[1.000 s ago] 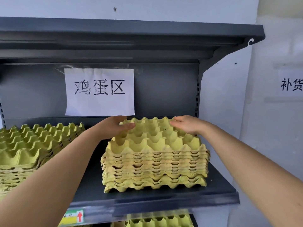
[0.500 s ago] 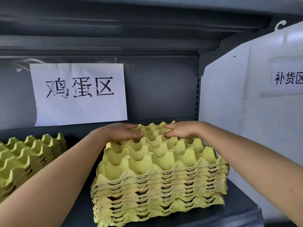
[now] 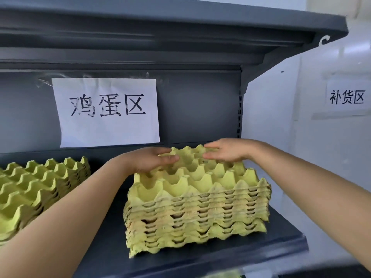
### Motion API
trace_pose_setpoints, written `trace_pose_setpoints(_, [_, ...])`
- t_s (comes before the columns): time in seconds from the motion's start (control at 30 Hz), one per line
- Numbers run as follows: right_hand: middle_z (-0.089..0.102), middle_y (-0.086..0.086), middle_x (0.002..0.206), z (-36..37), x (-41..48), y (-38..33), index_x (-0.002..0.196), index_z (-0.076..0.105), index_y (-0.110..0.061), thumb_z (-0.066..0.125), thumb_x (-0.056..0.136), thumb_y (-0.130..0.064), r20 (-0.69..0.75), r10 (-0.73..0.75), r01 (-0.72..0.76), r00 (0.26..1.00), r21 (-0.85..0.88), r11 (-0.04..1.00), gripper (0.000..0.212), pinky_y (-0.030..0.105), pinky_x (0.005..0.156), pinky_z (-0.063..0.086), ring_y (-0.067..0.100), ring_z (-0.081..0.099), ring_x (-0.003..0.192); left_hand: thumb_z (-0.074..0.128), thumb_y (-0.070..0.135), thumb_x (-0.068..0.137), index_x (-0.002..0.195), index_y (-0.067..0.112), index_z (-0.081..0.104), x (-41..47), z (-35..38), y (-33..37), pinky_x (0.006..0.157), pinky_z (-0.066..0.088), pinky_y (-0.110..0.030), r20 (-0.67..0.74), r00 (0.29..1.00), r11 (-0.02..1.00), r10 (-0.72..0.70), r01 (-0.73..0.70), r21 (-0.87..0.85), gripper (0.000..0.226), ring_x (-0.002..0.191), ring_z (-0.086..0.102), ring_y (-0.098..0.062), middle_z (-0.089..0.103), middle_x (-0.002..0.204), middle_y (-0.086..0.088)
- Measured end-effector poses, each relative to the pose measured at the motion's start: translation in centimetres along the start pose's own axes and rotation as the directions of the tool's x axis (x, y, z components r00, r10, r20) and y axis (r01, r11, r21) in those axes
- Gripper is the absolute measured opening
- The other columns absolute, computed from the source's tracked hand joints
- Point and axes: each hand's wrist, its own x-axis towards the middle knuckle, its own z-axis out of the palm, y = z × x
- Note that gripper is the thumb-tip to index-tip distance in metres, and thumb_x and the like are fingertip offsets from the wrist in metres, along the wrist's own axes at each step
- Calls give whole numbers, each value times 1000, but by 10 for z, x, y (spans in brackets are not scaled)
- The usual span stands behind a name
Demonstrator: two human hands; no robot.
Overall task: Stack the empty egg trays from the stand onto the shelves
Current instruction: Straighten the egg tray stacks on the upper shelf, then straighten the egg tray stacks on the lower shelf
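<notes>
A stack of several yellow-green empty egg trays [image 3: 197, 209] stands on the dark grey shelf [image 3: 230, 257], right of its middle. My left hand [image 3: 149, 159] lies flat on the far left part of the top tray, fingers straight and pointing right. My right hand [image 3: 224, 150] rests flat on the far right part of the same tray, fingers pointing left. The fingertips of both hands are a short gap apart. Neither hand curls round the tray.
A second stack of egg trays [image 3: 38, 189] sits on the same shelf at the left. A white paper sign [image 3: 107, 112] hangs on the shelf's back panel, under an upper shelf [image 3: 180, 23]. A white wall with another sign [image 3: 347, 97] is at the right.
The view has shifted slightly left and back. Both hands stay flat on the top tray, with the fingertips now a little further apart. The stack has not moved.
</notes>
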Motion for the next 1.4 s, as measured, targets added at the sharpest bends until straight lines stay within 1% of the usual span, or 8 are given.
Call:
trace_pose_setpoints(0.23, [27, -2, 155, 28, -84, -27, 148, 28, -24, 34, 88, -67, -83, -140, 144, 987, 39, 989, 74, 33, 112, 27, 16, 30, 139, 42, 95, 55, 143, 43, 37, -99, 25, 19, 111, 31, -30, -76, 992, 969, 103, -82, 235, 102, 133, 40, -7, 35, 150, 17])
trace_pose_setpoints(0.43, [42, 6, 145, 66, -98, -25, 148, 22, -31, 19, 83, -76, -229, -137, 118, 964, -94, 989, 79, 45, 104, 37, 21, 31, 138, 39, 83, 69, 143, 39, 38, -113, 56, 3, 89, 43, -26, -202, 971, 952, 130, -65, 299, 86, 101, 55, -11, 60, 109, 7])
trace_pose_setpoints(0.5, [39, 5, 148, 66, -100, -27, 149, 23, -30, 20, 84, -75, -243, -138, 117, 960, -99, 988, 79, 46, 105, 36, 21, 28, 139, 40, 84, 70, 144, 37, 39, -113, 60, 1, 93, 44, -28, -250, 959, 958, 131, -58, 280, 87, 107, 54, -15, 60, 119, -1])
trace_pose_setpoints(0.77, [55, 4, 134, 75, -131, -40, 131, 54, -15, 41, 96, -49, -474, -254, 214, 843, -138, 967, 51, 37, 105, 38, 20, 48, 124, 57, 47, 91, 143, 21, 45, -151, 87, 7, 109, 33, -34, -511, 836, 919, 202, 18, 393, 60, 135, 38, -20, 47, 144, 0])
trace_pose_setpoints(0.87, [43, 4, 146, 84, -149, -54, 138, 46, -16, 47, 96, -39, -493, -287, 266, 821, -115, 957, 47, 33, 114, 22, 19, 35, 136, 57, 46, 91, 136, 21, 53, -176, 94, 5, 103, 41, -36, -543, 816, 919, 200, 35, 392, 52, 126, 48, -22, 46, 145, 1])
trace_pose_setpoints(1.03, [46, -3, 143, 124, -172, -93, 138, 48, -18, 49, 97, -35, -499, -356, 367, 790, -80, 927, 44, 27, 110, 25, 14, 39, 133, 65, 31, 89, 115, 13, 68, -225, 119, -16, 84, 51, -34, -624, 728, 915, 284, -10, 404, 32, 99, 62, -24, 65, 117, -1])
trace_pose_setpoints(1.17, [60, 0, 126, 171, -178, -130, 125, 60, -14, 53, 94, -31, -456, -364, 404, 812, -11, 915, 36, 31, 98, 40, 18, 51, 118, 68, 29, 87, 106, 13, 73, -261, 144, -56, 80, 54, -38, -594, 765, 907, 250, 29, 419, 25, 92, 65, -26, 71, 104, -1])
trace_pose_setpoints(1.4, [60, -1, 127, 259, -172, -205, 126, 59, -16, 51, 96, -31, -319, -371, 411, 872, 67, 909, 35, 30, 101, 41, 16, 51, 120, 65, 35, 87, 103, 18, 73, -319, 172, -159, 76, 50, -36, -480, 873, 899, 83, 142, 414, 23, 88, 66, -25, 71, 101, 4])
